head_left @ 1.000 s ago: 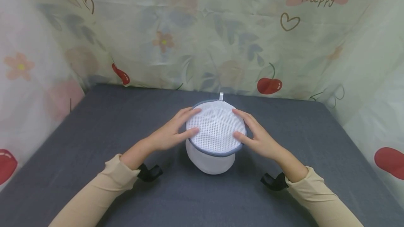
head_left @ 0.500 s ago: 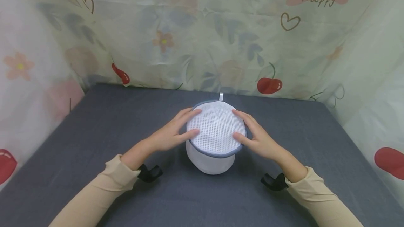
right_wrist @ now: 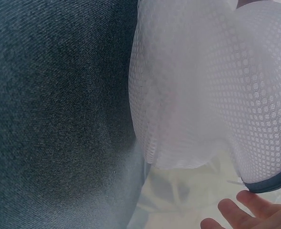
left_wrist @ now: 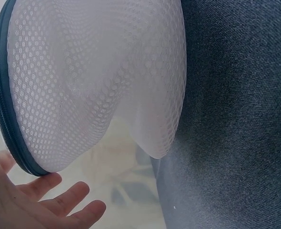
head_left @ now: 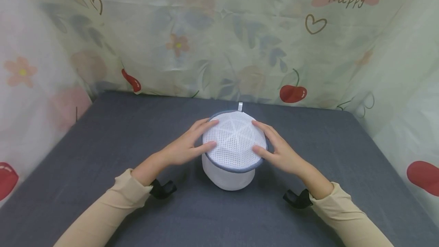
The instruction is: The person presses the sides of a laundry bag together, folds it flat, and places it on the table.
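Note:
A round white mesh laundry bag [head_left: 236, 140] with a blue-grey rim stands on the dark cloth, its top tilted toward me and a small white tab at the back. My left hand [head_left: 185, 144] rests at its left side, thumb and forefinger laid on the mesh top. At the opposite side, my right hand [head_left: 281, 148] touches the top the same way. In the left wrist view, the spread, nearly straight fingers [left_wrist: 64, 198] lie at the rim, one fingertip right against it. The right wrist view has fingertips [right_wrist: 245, 205] at the rim too. Below it, the mesh body sags in folds.
The table [head_left: 219, 220] is covered in dark grey-blue cloth. A printed curtain [head_left: 219, 41] with flowers and cherries hangs behind and at both sides. Black straps [head_left: 162, 189] hang beneath both wrists, beside the rolled beige sleeves [head_left: 113, 201].
The bag's top has sunk very slightly toward me. Both hands keep almost the same place and pose on it.

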Demonstrator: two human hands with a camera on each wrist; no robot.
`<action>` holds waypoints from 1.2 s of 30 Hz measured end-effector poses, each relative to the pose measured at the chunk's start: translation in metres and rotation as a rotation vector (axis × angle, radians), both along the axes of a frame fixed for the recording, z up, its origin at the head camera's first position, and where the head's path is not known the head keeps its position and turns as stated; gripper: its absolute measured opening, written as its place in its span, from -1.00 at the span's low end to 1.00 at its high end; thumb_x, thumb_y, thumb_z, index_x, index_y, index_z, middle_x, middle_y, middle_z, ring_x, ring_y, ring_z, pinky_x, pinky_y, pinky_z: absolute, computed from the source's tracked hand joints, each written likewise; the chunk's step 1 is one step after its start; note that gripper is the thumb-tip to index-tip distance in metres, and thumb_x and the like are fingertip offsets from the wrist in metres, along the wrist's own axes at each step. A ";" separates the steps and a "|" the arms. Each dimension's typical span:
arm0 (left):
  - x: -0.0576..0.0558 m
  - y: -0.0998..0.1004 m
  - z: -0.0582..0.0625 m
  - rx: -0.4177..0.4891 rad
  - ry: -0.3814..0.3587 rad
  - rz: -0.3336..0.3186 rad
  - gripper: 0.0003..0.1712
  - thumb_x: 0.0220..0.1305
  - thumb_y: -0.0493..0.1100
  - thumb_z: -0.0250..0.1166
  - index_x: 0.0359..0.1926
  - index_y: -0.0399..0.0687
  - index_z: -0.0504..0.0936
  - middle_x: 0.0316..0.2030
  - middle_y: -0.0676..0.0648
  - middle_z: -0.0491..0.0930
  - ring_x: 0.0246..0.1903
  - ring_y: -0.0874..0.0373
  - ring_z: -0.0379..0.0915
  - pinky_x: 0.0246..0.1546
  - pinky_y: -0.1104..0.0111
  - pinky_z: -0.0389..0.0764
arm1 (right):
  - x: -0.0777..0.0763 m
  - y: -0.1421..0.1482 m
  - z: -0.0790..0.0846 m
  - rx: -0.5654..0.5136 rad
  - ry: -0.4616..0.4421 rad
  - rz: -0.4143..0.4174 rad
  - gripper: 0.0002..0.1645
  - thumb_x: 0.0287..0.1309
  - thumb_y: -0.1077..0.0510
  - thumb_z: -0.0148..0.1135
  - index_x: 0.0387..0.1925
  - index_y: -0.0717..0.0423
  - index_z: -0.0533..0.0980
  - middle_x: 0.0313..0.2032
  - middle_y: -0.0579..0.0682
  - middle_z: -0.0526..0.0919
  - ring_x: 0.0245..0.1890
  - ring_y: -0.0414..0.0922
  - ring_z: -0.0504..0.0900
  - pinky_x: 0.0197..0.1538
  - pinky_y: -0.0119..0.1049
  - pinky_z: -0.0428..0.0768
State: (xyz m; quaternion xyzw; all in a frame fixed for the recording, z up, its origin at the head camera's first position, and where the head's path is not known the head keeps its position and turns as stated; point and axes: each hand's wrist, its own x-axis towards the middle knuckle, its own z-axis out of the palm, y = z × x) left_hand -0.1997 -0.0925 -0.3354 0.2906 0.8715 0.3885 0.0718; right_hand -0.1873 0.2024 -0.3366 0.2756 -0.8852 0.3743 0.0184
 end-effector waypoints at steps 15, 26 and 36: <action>-0.001 0.000 -0.004 -0.003 0.019 -0.011 -0.26 0.31 0.09 0.10 0.43 0.22 0.04 0.44 -0.15 -0.09 0.42 -0.12 -0.10 0.30 -0.16 0.09 | 0.000 0.001 -0.002 0.012 -0.011 0.001 -0.18 0.18 0.08 0.19 0.41 -0.03 0.06 0.38 0.10 0.13 0.36 0.07 0.14 0.30 0.22 0.17; -0.001 0.000 -0.005 -0.002 0.020 -0.017 -0.26 0.31 0.09 0.11 0.43 0.21 0.04 0.44 -0.15 -0.09 0.42 -0.12 -0.09 0.30 -0.15 0.10 | 0.001 0.000 -0.003 0.030 -0.026 -0.007 -0.17 0.18 0.06 0.19 0.41 -0.03 0.05 0.39 0.12 0.11 0.38 0.10 0.11 0.29 0.26 0.16; -0.003 -0.001 -0.008 -0.021 0.009 -0.002 -0.29 0.32 0.10 0.09 0.42 0.24 0.05 0.44 -0.12 -0.08 0.42 -0.08 -0.08 0.31 -0.12 0.12 | 0.000 0.000 -0.003 0.052 -0.053 -0.015 -0.17 0.19 0.03 0.18 0.42 -0.07 0.03 0.39 0.10 0.10 0.37 0.09 0.11 0.29 0.25 0.17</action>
